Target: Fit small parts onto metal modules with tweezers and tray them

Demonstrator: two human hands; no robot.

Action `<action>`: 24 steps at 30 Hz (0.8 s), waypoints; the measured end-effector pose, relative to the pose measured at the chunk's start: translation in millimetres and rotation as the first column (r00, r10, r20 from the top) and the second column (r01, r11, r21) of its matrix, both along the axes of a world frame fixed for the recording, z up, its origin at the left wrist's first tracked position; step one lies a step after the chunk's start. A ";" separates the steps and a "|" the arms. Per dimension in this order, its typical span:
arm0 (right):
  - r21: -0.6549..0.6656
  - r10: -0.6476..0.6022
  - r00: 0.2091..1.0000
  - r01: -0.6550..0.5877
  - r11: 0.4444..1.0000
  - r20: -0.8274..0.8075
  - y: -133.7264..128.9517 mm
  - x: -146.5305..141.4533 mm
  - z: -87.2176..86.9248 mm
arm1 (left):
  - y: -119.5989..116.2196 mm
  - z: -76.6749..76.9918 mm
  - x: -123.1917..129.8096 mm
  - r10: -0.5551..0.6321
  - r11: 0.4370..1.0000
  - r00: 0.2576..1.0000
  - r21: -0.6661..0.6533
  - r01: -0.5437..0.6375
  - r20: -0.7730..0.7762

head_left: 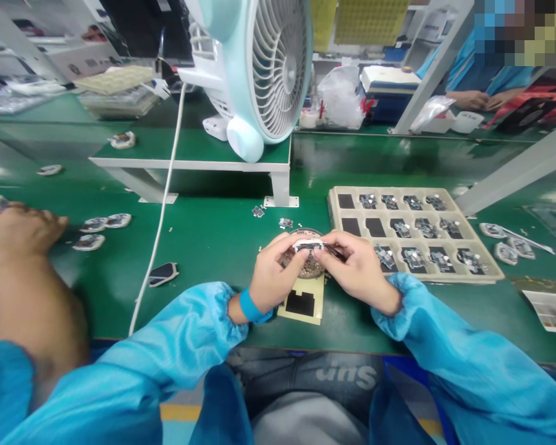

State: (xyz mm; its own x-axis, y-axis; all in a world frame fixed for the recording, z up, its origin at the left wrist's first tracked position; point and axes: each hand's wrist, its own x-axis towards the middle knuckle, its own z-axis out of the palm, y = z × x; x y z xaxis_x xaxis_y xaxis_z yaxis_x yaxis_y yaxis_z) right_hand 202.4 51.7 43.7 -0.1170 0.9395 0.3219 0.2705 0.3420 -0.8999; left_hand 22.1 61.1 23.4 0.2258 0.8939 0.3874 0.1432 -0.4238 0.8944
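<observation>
Both hands meet over a round dish (311, 270) full of tiny parts. Between their fingertips is a small white-framed electronic part (309, 245) with a dark face. My left hand (277, 270), a blue band at its wrist, pinches the left side. From the right, my right hand (358, 267) grips the same part with thumb and fingers; a dark slim tool (336, 252) sticks out between those fingers, its kind unclear. The hands partly hide the dish. Just below lies a yellow sheet (315, 316) bearing a black cut-out piece (301, 303).
A beige compartment tray (486, 275) of small circuit parts stands right. Behind are a raised shelf (189, 164) and fan (278, 74); its white cable (165, 185) crosses the bench. White-framed parts (92, 225) lie left, near a co-worker's hand (23, 235). Another person sits across.
</observation>
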 end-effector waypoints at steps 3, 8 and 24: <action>0.033 -0.008 0.994 0.005 0.999 0.107 6.3 5.2 0.6 | 4.6 2.7 -1.0 0.029 0.998 0.998 0.052 -0.025 -0.064; 0.238 0.002 0.958 -0.074 0.968 0.287 13.0 19.5 5.4 | 13.7 5.0 -6.0 0.076 0.979 0.980 0.199 -0.039 -0.185; 0.355 -0.071 0.951 -0.043 0.934 0.301 15.5 36.3 13.1 | 14.5 -0.2 -7.5 0.043 0.981 0.968 0.194 0.006 -0.246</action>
State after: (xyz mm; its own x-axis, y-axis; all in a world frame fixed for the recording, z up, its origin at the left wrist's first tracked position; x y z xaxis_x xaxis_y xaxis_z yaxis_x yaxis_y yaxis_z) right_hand 238.7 67.2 56.8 -0.2502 0.7731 0.5829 0.5184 0.6154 -0.5937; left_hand 14.6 75.6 23.2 0.3206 0.8132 0.4856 0.3593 -0.5788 0.7320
